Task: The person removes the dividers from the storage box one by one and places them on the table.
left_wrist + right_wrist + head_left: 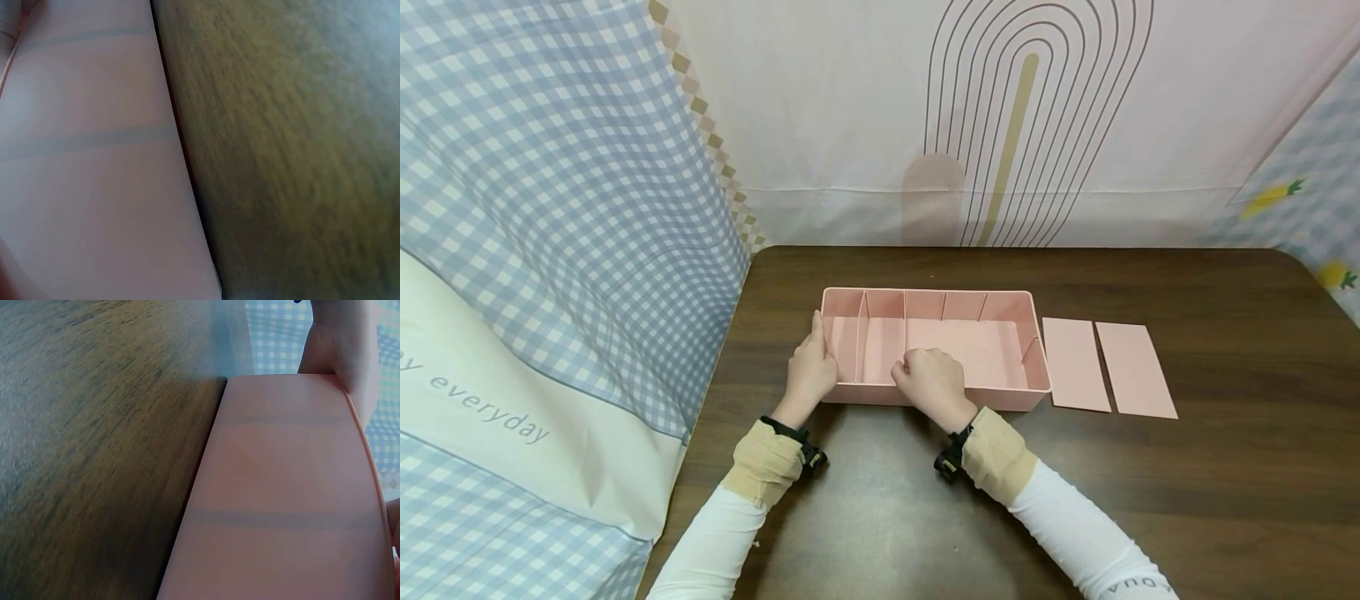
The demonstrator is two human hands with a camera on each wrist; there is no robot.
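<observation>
A long pink organizer box [977, 398] stands on the table, its open top facing up. Two upright partitions cross its left part: a left divider [860, 342] and a second divider [905, 325]. My left hand [811, 368] holds the box's front left corner, index finger straight along the left wall. With fingers curled, my right hand [934, 383] grips the front end of the second divider at the front rim; its fingertips are mostly hidden. Both wrist views show the box's outer front wall [94, 206], and the right wrist view catches part of each hand.
Two flat pink panels, a nearer one [1075, 367] and a farther one [1137, 371], lie right of the box on the brown wooden table [1247, 467]. Short ribs line the box's inner walls. A checked cloth [587, 167] hangs along the left edge, a patterned curtain [820, 125] behind.
</observation>
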